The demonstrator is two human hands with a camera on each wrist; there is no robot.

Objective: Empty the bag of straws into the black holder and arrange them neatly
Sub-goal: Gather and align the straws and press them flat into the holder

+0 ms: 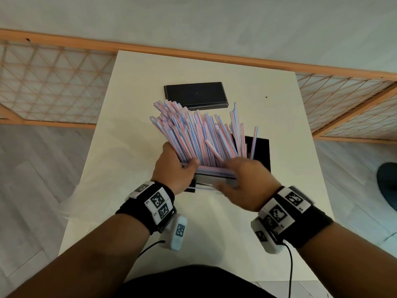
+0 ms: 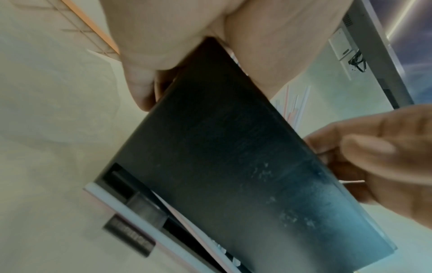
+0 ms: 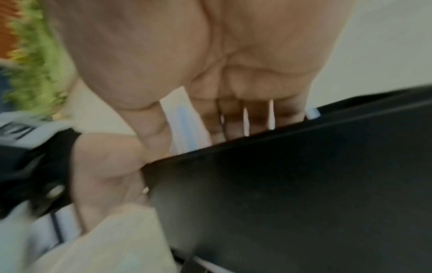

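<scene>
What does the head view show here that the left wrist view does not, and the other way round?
Only the head view shows the whole fan of striped straws sticking up unevenly out of the black holder, the flat black lid lying apart farther back on the white table, and both wristbands. Only the left wrist view shows the holder's broad dark outer wall up close, with a slot and a small label at its lower end, and a wall socket behind. Both show the left hand gripping the holder's left end and the blurred right hand at its right side.
</scene>
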